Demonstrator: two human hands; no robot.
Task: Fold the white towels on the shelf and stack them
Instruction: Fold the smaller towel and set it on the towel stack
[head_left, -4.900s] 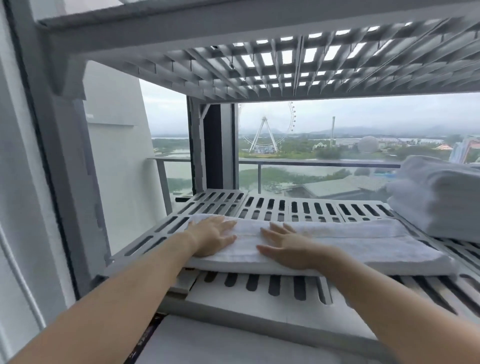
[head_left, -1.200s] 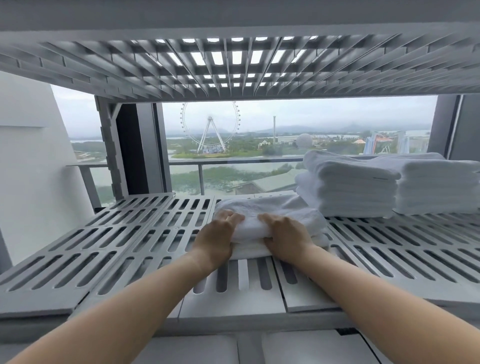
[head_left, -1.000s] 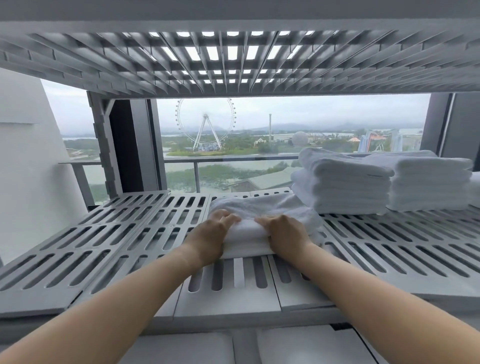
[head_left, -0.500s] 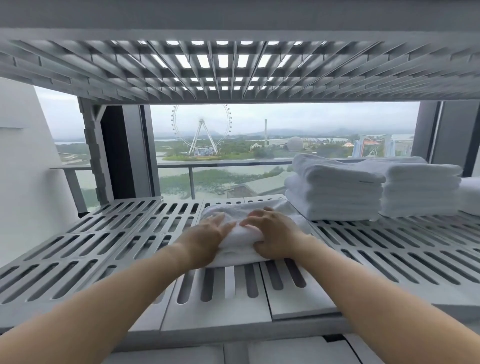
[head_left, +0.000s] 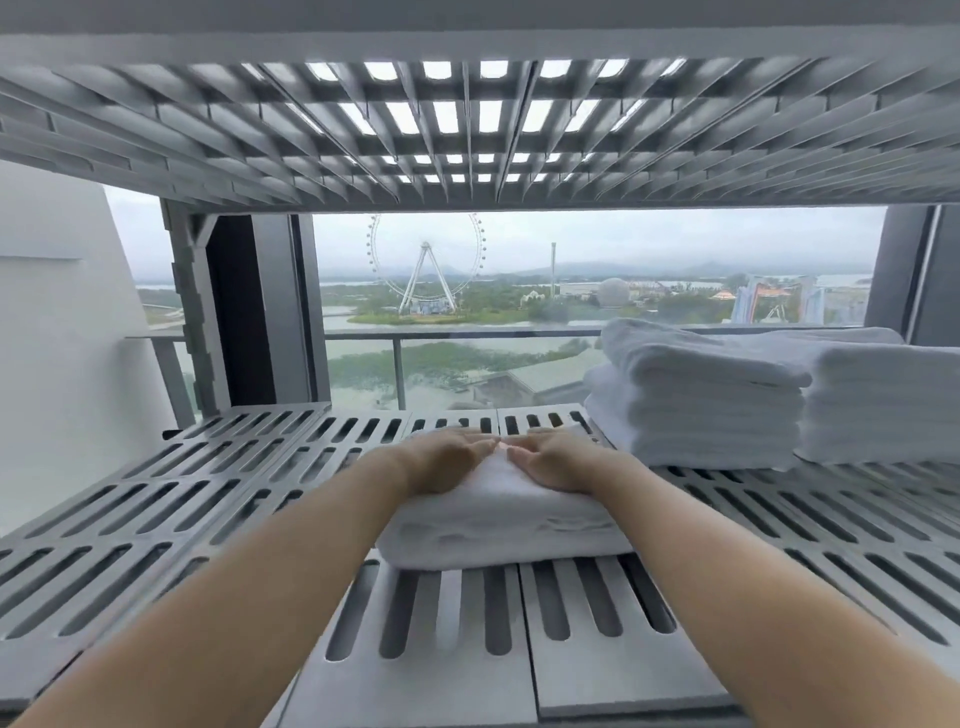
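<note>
A white towel (head_left: 493, 525), folded into a thick compact block, lies on the grey slotted shelf (head_left: 156, 499) in the middle. My left hand (head_left: 447, 462) and my right hand (head_left: 556, 462) rest flat on its top, palms down, fingertips almost meeting at the towel's far edge. Neither hand grips anything. To the right stand two stacks of folded white towels: a nearer stack (head_left: 696, 395) and a second stack (head_left: 883, 400) beside it at the frame's edge.
A slotted grey shelf (head_left: 467, 130) runs close overhead. Behind the shelves is a window with a balcony railing (head_left: 400, 338). A white wall (head_left: 62, 338) bounds the left side. The left half of the shelf holds no towels.
The towel went from a long strip to a compact block. In the last second my hands moved from its near edge onto its top and flattened out.
</note>
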